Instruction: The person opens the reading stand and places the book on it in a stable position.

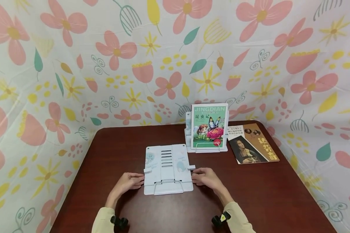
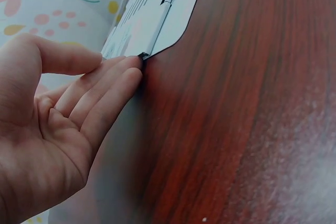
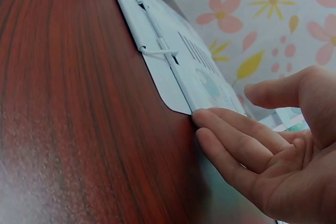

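Observation:
A pale blue-and-white book stand (image 1: 167, 173) lies folded nearly flat on the table, with a row of slots down its middle and a wire page holder along its front. My left hand (image 1: 129, 182) rests at its left edge. In the left wrist view those fingers (image 2: 113, 98) are fairly straight, their tips against the stand's edge. At the opposite edge is my right hand (image 1: 207, 178). The right wrist view shows its fingers (image 3: 236, 145) extended, tips touching the stand's corner, and the thumb raised apart from them.
Behind, a second book stand (image 1: 188, 136) holds a green children's book (image 1: 209, 127) upright. To its right a brown-and-white book (image 1: 253, 144) lies flat near the back right corner of the dark wooden table (image 1: 268, 197). A flowered cloth (image 1: 169, 58) hangs around the table.

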{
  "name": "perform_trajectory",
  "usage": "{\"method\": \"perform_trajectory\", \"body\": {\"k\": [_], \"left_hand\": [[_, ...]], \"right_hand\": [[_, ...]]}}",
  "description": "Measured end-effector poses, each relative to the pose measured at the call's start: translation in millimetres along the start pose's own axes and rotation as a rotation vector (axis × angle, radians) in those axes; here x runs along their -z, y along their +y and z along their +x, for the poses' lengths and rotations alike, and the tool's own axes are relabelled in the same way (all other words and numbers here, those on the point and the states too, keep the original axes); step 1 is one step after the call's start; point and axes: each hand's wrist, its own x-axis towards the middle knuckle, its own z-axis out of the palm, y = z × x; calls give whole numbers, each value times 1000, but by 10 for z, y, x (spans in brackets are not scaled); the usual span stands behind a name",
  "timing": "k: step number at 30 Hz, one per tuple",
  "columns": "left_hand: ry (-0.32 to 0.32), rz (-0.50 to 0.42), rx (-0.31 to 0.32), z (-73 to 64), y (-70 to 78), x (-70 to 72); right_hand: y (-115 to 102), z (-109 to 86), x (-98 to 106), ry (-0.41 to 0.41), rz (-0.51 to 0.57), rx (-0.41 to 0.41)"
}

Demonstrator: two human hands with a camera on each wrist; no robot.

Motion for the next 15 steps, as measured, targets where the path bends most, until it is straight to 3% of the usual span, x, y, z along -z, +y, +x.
{"method": "perform_trajectory", "body": {"k": [11, 15], "left_hand": [[-104, -57, 2, -20, 3, 4], [-109, -70, -8, 21, 7, -6]], "right_hand": [[88, -68, 84, -1, 14, -8], [89, -65, 126, 12, 20, -1]]}}
